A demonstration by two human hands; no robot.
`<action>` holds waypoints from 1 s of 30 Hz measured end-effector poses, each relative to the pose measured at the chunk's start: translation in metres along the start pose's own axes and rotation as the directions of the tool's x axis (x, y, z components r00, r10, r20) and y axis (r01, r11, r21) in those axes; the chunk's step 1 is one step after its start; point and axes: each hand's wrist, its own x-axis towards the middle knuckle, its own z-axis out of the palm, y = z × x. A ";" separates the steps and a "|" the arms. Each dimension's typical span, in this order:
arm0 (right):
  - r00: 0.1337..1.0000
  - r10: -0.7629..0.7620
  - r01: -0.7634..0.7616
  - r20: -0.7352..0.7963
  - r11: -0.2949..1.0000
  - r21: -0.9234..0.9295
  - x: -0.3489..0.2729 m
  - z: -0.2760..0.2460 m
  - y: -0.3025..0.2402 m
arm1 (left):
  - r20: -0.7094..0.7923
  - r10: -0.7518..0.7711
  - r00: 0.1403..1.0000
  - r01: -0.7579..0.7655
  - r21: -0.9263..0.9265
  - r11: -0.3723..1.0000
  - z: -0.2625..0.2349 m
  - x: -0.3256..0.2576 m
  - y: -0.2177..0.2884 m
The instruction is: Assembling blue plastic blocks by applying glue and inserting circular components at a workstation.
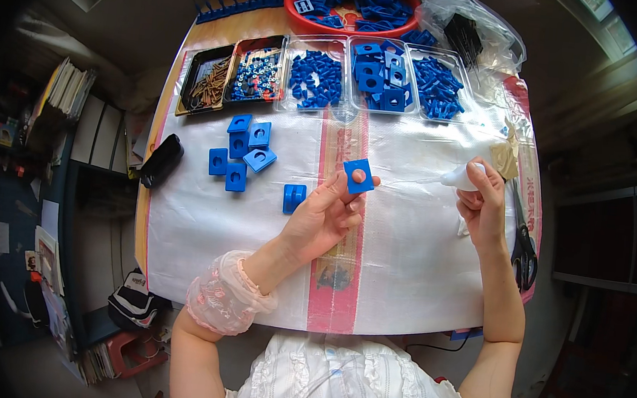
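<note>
My left hand (pixel 327 209) pinches a square blue plastic piece (pixel 365 167) with a round hole, held up over the middle of the table. In my right hand (pixel 483 202) is a small white squeeze bottle (pixel 460 178), tilted with its thin tip pointing left toward the blue piece. A fine pale line runs between the tip and the piece; I cannot tell if it is a nozzle or a thread. Left of my left hand lies a single blue block (pixel 293 198). Farther left is a loose group of square blue pieces (pixel 235 176) with round holes.
Along the back stand a tray of brass-coloured screws (pixel 211 83), a tray of small mixed parts (pixel 257 72) and clear boxes of blue parts (pixel 316 77). Behind them is a red basin (pixel 296 17). Black scissors (pixel 525 259) lie at right, a black case (pixel 162 161) at left.
</note>
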 end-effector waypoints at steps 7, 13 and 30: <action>1.000 0.001 -0.001 0.004 1.000 -0.005 -0.001 0.000 0.001 | -0.005 -0.005 1.000 0.005 0.006 1.000 0.001 0.000 0.000; 1.000 -0.002 0.002 0.004 1.000 0.001 0.000 0.000 0.000 | -0.006 -0.004 1.000 0.004 -0.001 1.000 -0.001 0.000 -0.001; 1.000 0.000 0.000 -0.005 1.000 0.006 -0.001 0.001 -0.001 | -0.003 -0.006 1.000 0.006 0.000 1.000 0.000 0.000 0.000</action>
